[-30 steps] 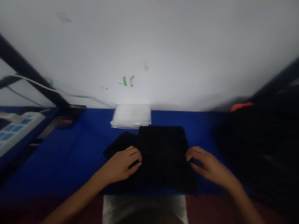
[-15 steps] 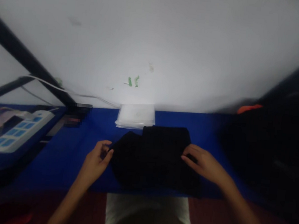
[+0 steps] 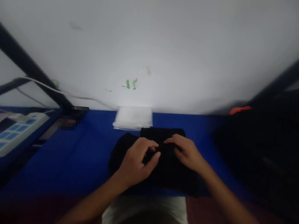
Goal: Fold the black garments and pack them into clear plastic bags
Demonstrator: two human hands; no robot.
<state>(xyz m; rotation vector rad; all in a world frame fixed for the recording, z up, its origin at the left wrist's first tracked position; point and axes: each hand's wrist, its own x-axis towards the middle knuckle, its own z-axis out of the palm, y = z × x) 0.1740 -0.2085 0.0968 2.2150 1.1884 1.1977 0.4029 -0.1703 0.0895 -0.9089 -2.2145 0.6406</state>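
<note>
A folded piece of black cloth [image 3: 167,177], maybe a garment, lies on the blue tabletop at the front. Over its middle is my left hand [image 3: 138,160], its fingers bent and the thumb apart from them. My right hand [image 3: 186,152] rests on the upper right part of the cloth with fingers spread and curved. The two sets of fingertips are close together but do not touch. Dark fabric shows between fingers and thumb, and I see no clear pinch on it. The cloth's folds are hard to make out in the dim light.
Behind the cloth, a stack of clear plastic bags or sheets [image 3: 133,117] lies against the white wall. On the left is a power strip [image 3: 12,135], with a white cable [image 3: 87,98] along the wall. A large black bulk [image 3: 272,155] fills the right side, beside an orange item [image 3: 240,110].
My left hand has left the cloth's left edge and moved right, over its middle. My right hand has come inward from the right edge. The view has shifted slightly.
</note>
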